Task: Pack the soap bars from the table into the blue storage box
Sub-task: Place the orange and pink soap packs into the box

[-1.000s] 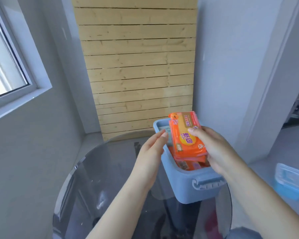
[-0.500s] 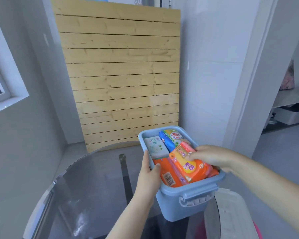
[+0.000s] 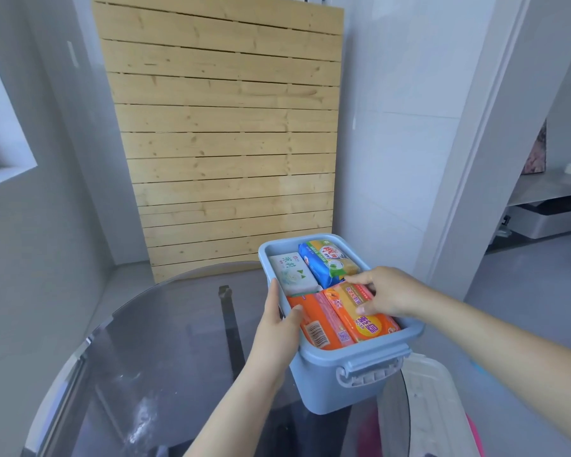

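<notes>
The blue storage box stands on the round glass table at its right edge. Inside lie a white soap bar, a blue and yellow soap bar, an orange soap bar with a barcode and an orange and yellow soap bar. My left hand grips the box's left rim, thumb over the edge. My right hand rests on the orange and yellow bar, fingers around its far end and side, pressing it flat in the box.
A wooden slatted panel leans against the wall behind the table. A translucent white lid lies at the lower right beside the box, with something pink under it. A doorway opens on the right.
My right hand has lowered the orange and yellow bar from above the box down into it, flat beside the barcode bar. My left hand went to the box's rim. The view shifted right.
</notes>
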A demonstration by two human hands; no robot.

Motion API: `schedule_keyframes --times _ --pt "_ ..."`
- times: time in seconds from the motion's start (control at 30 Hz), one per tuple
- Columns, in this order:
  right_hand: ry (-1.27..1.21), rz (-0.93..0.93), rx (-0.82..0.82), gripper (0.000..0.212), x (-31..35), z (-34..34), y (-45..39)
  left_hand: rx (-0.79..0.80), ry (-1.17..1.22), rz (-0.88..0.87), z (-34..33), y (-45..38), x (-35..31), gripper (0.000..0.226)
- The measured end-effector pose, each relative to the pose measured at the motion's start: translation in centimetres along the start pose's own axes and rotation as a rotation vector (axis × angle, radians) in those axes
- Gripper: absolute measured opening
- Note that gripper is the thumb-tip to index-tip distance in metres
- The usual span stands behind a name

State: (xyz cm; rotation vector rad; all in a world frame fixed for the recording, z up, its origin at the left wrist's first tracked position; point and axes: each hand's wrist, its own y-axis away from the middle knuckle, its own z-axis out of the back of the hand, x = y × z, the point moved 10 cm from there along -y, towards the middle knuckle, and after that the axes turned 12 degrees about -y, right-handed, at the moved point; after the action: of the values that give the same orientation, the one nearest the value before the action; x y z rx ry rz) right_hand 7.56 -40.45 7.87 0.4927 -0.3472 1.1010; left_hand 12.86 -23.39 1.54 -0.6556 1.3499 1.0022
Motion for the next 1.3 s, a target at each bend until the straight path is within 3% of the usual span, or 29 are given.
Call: schedule_keyframes --times 0.37,0.47,0.57,0.67,0.77,0.87,0.97,1.1,1.3 --pt "0.382 0.014 0.125 0.070 -0.1 -1.1 -0.8 -0.095 -0.131 0.064 0.6 -1.7 -0.9 0.068" --pt "0.403 -0.007 0.147 0.071 -0.5 -1.5 -0.5 -0.206 -0.181 0.073 2.1 -3.0 -1.4 0.057" --pt "0.396 -0.033 0.141 0.069 -0.7 -1.7 -0.3 -0.218 -0.118 0.127 2.6 -3.8 -1.1 0.035" --pt "0.263 -0.010 0.013 0.064 -0.6 -1.6 0.4 -0.255 -0.054 0.150 2.9 -3.4 -0.8 0.011" --pt "0.077 0.078 -0.349 0.047 -1.1 -0.4 3.1 -0.294 -0.024 0.153 3.4 -2.6 -0.5 0.017" --pt "-0.200 0.006 -0.621 0.040 -2.8 -1.6 6.7 -0.313 0.021 0.145 4.0 -1.9 -0.1 0.011" --pt "-0.492 -0.026 -0.604 0.052 -2.1 -4.9 7.3 -0.340 0.076 0.140 5.2 -0.8 0.6 0.006" --pt "-0.581 0.073 -0.548 0.059 0.1 -5.8 6.2 -0.402 0.229 0.138 7.2 1.4 2.4 0.013" --pt "-0.705 0.192 -0.280 0.070 2.6 -6.0 1.8 -0.500 0.497 0.154 8.9 5.9 4.6 0.014"
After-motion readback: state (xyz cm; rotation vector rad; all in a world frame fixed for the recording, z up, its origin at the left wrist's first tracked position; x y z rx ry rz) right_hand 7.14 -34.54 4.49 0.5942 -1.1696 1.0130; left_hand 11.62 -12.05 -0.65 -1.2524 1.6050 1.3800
